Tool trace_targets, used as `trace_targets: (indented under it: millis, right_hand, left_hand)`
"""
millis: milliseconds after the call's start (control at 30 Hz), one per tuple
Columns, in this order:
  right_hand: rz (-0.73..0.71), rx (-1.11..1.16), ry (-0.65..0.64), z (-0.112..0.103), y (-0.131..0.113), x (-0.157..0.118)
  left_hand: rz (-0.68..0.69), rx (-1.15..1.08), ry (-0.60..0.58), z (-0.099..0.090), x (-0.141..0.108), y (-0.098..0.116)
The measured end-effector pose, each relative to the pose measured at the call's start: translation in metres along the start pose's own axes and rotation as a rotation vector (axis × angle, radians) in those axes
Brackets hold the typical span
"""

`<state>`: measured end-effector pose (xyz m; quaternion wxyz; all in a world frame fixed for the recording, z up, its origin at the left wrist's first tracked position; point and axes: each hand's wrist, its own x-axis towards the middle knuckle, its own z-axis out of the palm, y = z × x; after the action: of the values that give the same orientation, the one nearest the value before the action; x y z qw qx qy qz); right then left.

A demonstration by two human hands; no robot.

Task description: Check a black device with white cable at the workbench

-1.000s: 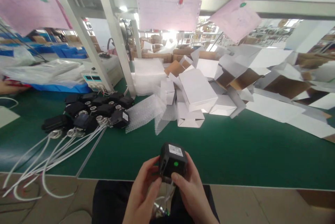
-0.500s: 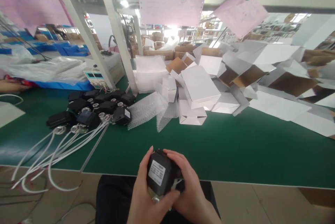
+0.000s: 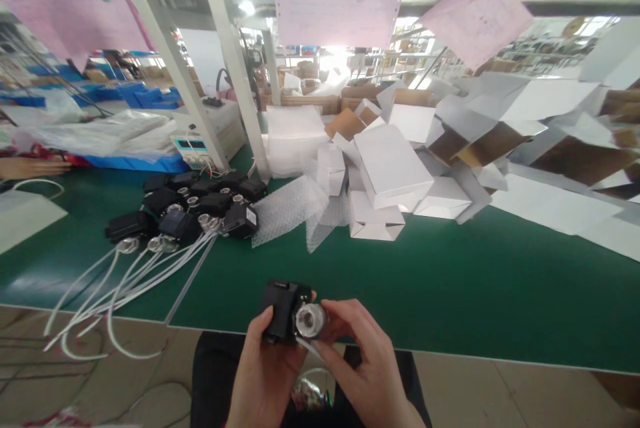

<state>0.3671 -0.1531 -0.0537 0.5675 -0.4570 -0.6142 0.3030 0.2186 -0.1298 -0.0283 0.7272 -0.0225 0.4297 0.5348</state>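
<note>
Over the front edge of the bench I hold a motorized valve, a black boxy housing [image 3: 283, 311] with a round silver metal fitting [image 3: 309, 321] facing me. My left hand [image 3: 267, 361] grips the black housing from below and the left, thumb on its face. The fingers of my right hand [image 3: 363, 355] close around the right side of the metal fitting. A white cable [image 3: 309, 348] comes out beneath the fitting and passes between my hands. Similar black valves [image 3: 180, 227] with silver fittings and white cables lie grouped on the bench to the left.
Bubble wrap [image 3: 285, 208] lies beside the valves. White cardboard boxes [image 3: 393, 165], some with open flaps, pile up across the back and right. Metal uprights [image 3: 233, 61] carry a shelf with pink sheets [image 3: 340, 11]. Another person's hand [image 3: 35, 167] rests at the far left.
The valve has been turned in my hands: its white label faced me before, now the metal fitting does. My right hand has shifted from the housing to the fitting.
</note>
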Motion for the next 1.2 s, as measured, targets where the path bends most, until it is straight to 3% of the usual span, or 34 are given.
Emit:
trace_targets:
  millis: [200, 333, 467, 667, 900, 1100, 1200]
  right_hand:
    - [-0.082, -0.131, 0.092, 0.01, -0.017, 0.004]
    - [-0.079, -0.134, 0.186, 0.009, -0.027, 0.012]
    - [0.116, -0.084, 0.143, 0.0, -0.025, 0.023]
    - [0.401, 0.341, -0.065, -0.01, 0.001, 0.038]
    - [0.514, 0.439, -0.084, -0.008, 0.011, 0.04]
    - [0.521, 0.482, -0.093, -0.009, 0.017, 0.04]
    - [0.505, 0.494, -0.098, -0.015, 0.015, 0.039]
  left_hand:
    - [-0.251, -0.193, -0.01, 0.0, 0.003, -0.005]
    - [-0.37, -0.22, -0.204, -0.008, 0.005, -0.009]
    - [-0.46, -0.136, -0.421, -0.015, 0.0, -0.009]
    - [-0.65, -0.143, -0.525, -0.011, -0.01, -0.01]
    - [-0.653, -0.181, -0.508, -0.012, -0.007, -0.014]
    - [-0.638, -0.133, -0.493, -0.008, -0.006, -0.011]
    - [-0.522, 0.008, -0.425, -0.006, -0.006, -0.011]
